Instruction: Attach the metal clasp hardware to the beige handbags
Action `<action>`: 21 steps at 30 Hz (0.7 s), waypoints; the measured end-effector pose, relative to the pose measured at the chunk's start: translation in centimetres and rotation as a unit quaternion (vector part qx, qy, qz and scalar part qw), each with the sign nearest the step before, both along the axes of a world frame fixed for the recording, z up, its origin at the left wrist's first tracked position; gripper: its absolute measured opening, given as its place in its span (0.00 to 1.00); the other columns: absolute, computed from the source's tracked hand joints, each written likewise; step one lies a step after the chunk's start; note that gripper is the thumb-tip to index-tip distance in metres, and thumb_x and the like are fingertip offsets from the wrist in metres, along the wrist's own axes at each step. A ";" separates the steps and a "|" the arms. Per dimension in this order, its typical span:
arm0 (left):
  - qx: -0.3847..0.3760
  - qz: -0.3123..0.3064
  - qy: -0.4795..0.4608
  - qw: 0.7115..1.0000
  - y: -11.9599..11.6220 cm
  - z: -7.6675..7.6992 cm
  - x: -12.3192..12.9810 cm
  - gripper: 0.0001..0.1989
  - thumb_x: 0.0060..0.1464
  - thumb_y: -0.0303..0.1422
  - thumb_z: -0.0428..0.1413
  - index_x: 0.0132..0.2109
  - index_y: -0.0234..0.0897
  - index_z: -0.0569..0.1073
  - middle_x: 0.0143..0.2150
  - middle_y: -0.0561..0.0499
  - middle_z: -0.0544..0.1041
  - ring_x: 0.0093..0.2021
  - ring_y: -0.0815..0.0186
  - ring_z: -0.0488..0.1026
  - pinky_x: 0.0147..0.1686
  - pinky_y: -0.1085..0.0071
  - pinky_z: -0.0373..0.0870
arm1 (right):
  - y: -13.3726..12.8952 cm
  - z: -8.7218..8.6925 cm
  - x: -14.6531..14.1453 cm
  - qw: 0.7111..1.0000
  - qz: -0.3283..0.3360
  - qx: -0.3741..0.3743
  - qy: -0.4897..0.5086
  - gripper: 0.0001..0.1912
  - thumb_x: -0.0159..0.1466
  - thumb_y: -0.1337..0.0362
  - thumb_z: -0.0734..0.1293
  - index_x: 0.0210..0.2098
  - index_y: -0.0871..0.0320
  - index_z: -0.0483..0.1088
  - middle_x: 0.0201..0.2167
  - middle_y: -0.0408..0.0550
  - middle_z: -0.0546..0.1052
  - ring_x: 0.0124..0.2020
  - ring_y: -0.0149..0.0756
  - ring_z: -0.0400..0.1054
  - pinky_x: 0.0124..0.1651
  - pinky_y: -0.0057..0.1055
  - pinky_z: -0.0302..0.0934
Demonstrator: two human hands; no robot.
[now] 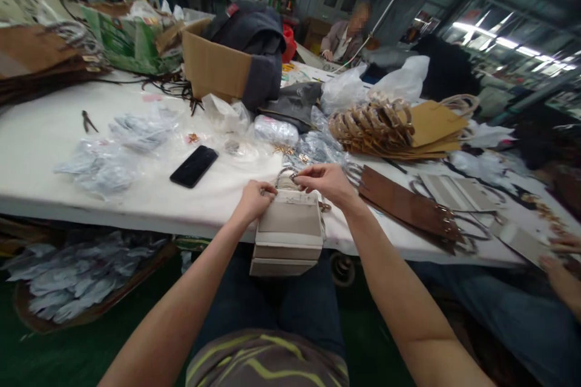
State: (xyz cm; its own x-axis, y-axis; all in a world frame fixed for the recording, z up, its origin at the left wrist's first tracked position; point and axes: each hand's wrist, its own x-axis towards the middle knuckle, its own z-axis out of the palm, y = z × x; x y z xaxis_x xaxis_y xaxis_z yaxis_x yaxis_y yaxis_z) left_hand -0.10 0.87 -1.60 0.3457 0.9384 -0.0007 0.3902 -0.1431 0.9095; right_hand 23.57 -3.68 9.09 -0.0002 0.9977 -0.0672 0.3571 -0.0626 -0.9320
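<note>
A small beige handbag hangs partly over the table's front edge, just above my lap. My left hand is closed at its upper left corner, fingertips pinched against the bag. A thin curved handle rises from the bag's top. Across from it, my right hand pinches the handle's end, where a small metal piece shows between thumb and finger. The exact fit there is too small to make out. A metal fitting sticks out at the bag's right side, below my right hand.
To the left lie a black phone, plastic-wrapped pieces and pliers. Behind stands a cardboard box. Rightward are brown bag panels, stacked tan pieces and a co-worker's hand. Another person sits at the far side.
</note>
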 end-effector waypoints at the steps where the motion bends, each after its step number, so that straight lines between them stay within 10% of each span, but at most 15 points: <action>1: 0.007 -0.002 0.005 1.000 0.0 0.1 -0.1 0.11 0.56 0.29 0.62 0.42 0.37 0.89 0.47 0.43 0.87 0.54 0.51 0.79 0.63 0.57 0.72 | -1.4 -0.4 0.4 1.000 0.007 -0.020 -0.008 0.20 0.59 0.53 0.82 0.44 0.61 0.87 0.30 0.51 0.86 0.29 0.35 0.79 0.33 0.28 0.72; 7: -0.061 -0.057 0.000 0.996 -0.2 1.7 -0.6 0.14 0.58 0.32 0.61 0.46 0.34 0.89 0.36 0.46 0.84 0.40 0.56 0.78 0.50 0.60 0.76 | -3.3 -3.9 0.9 0.991 0.031 -0.029 -0.130 0.12 0.65 0.62 0.74 0.44 0.59 0.88 0.33 0.48 0.87 0.32 0.35 0.77 0.37 0.28 0.66; 21: -0.055 -0.053 0.031 0.997 -0.4 2.4 0.1 0.13 0.53 0.32 0.62 0.44 0.37 0.88 0.41 0.46 0.86 0.47 0.53 0.80 0.53 0.63 0.76 | -1.4 -4.1 -0.9 0.964 0.069 0.024 -0.256 0.12 0.68 0.70 0.75 0.46 0.51 0.90 0.44 0.45 0.90 0.45 0.41 0.82 0.51 0.31 0.70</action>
